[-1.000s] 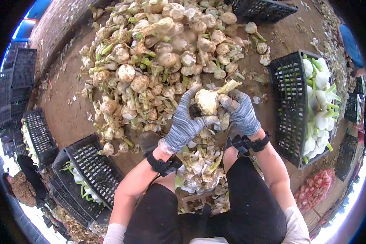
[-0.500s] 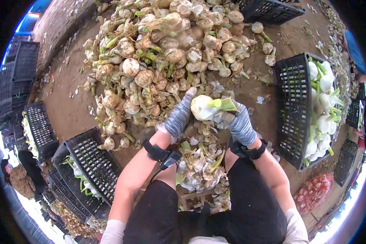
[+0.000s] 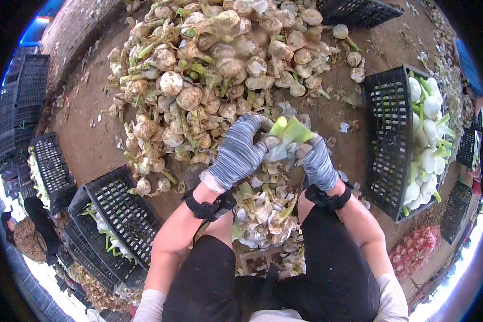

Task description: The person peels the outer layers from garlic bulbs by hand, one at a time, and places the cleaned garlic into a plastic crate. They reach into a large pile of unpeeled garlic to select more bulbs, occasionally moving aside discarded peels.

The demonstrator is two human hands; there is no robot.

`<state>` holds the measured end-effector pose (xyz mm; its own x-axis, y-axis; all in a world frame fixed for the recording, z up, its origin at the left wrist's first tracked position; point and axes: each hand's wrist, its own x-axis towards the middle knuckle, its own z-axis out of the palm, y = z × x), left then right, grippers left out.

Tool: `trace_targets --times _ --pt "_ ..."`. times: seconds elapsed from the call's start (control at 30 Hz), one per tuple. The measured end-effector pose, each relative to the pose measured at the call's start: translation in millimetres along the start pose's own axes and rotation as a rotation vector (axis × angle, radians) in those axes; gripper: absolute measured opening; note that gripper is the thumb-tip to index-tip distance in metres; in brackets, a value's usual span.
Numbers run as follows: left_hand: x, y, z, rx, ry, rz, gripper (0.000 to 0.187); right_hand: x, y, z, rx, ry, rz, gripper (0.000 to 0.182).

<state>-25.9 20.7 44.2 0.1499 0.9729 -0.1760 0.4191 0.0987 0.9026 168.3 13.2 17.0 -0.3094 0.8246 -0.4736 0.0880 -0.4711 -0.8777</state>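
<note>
My left hand [image 3: 239, 150], in a grey striped glove, is closed round a garlic bulb, which is mostly hidden behind the fingers. The garlic's thick green cut stalk [image 3: 278, 125] pokes up past the fingertips. On the other side, my right hand [image 3: 317, 162], gloved alike, pinches the outer skin [image 3: 298, 133], a pale green flap spread away from the stalk. Beyond both hands rises a big heap of unpeeled garlic [image 3: 198, 75] with soil on the bulbs. Below them, between my knees, lies a pile of stripped garlic skins [image 3: 263, 217].
At right stands a black crate [image 3: 387, 145] of clean white garlic; a red mesh sack [image 3: 415, 252] lies nearer. More black crates [image 3: 124, 214] sit at left, some holding garlic. Another crate [image 3: 359, 12] is at the top. A person [image 3: 35, 236] is at far left.
My left hand has gone from touching the bulb's side to wrapping over it, hiding it. The leafy skin is now spread open by my right hand, which has barely moved.
</note>
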Motion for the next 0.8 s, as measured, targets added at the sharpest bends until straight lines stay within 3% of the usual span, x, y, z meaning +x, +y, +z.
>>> trace_targets --times 0.07,0.1,0.17,0.23,0.3,0.43,0.5,0.53,0.57,0.63,0.67,0.77,0.8 --pt "0.9 -4.9 -7.9 -0.177 -0.105 -0.137 0.037 2.3 2.2 -3.4 0.096 0.016 -0.033 0.03" --pt "-1.0 -7.8 -9.6 -0.175 -0.106 -0.139 0.037 4.1 2.0 -5.6 0.19 0.035 -0.071 0.03" --pt "-4.7 -14.6 -11.4 -0.475 -0.069 -0.086 0.039 7.6 -0.2 -8.6 0.202 0.009 0.0 0.028" --pt "-5.6 -16.3 -19.1 -0.374 -0.116 -0.079 0.037 8.2 -14.8 -3.9 0.418 0.056 0.145 0.025" --pt "-5.2 -11.2 -23.8 -0.671 -0.374 -0.11 0.034 12.1 -2.2 -8.4 0.453 0.02 0.119 0.022" --pt "-3.5 -19.9 -15.1 -0.837 -0.437 -0.09 0.042 9.9 4.2 -0.6 0.303 -0.117 0.476 0.02" --pt "-10.1 -21.9 -7.4 -0.963 -0.404 -0.133 0.046 3.2 11.6 12.5 0.248 -0.237 0.224 0.02" --pt "-13.2 -20.2 -5.8 -1.089 -0.36 -0.237 0.044 8.1 26.5 14.5 0.628 -0.202 0.511 0.023" --pt "-14.5 -18.9 -3.1 -1.214 -0.312 -0.342 0.043 8.1 38.2 14.5 0.628 -0.203 0.509 0.023" --pt "-15.3 -36.8 15.1 -1.399 -0.19 -0.493 0.038 1.0 36.6 21.9 0.064 -0.384 -0.054 0.027" --pt "-15.1 -46.8 20.6 -1.445 -0.109 -0.546 0.038 -9.2 20.7 10.1 -0.022 -0.488 0.088 0.032" --pt "-12.1 -60.3 21.8 -1.498 0.009 -0.564 0.037 -27.1 -25.2 -13.6 -0.275 -0.544 0.114 0.034" --pt "-10.8 -64.3 19.3 -1.502 0.04 -0.532 0.034 -32.5 -35.3 -26.1 0.012 -0.59 0.235 0.035"
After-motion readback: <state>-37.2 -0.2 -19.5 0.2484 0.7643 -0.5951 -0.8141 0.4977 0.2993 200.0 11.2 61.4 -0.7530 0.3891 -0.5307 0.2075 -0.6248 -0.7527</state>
